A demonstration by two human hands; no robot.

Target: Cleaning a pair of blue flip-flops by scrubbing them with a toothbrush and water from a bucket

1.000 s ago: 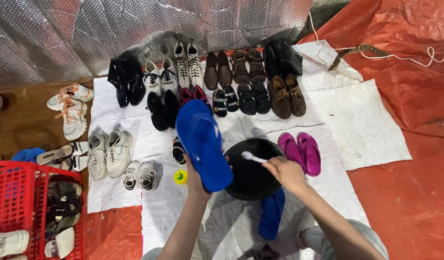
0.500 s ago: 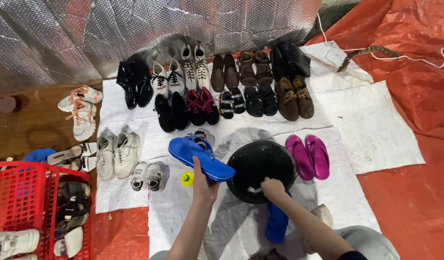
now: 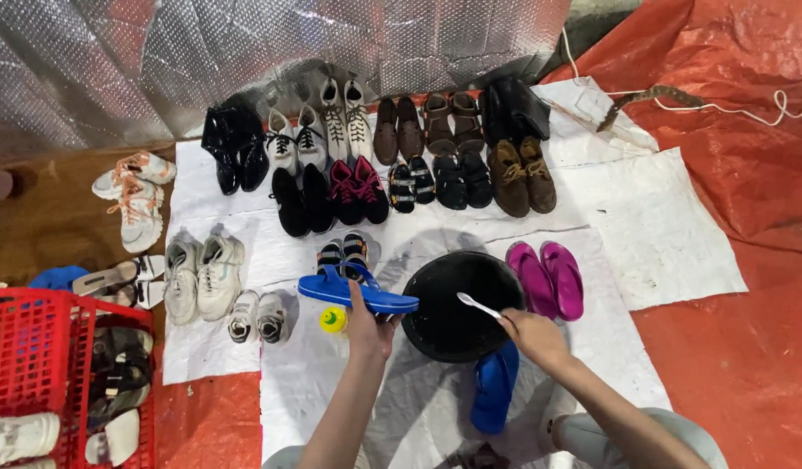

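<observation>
Sandal cleaning over the basin

The left hand (image 3: 369, 327) grips a blue sandal (image 3: 356, 292) level beside the black basin (image 3: 462, 304); the right hand (image 3: 533, 335) pinches a white brush (image 3: 477, 305) above it. Best practice: keep the sandal close to the basin. Rows of shoes (image 3: 375, 165) lie beyond.

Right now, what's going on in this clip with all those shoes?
A person kneels over white sheeting covered in rows of shoes. The left hand holds a blue rubber flip-flop flat, beside a round black basin. The right hand holds a small white brush over the basin. The matching blue flip-flop lies below the basin, a pink pair to its right.
</observation>
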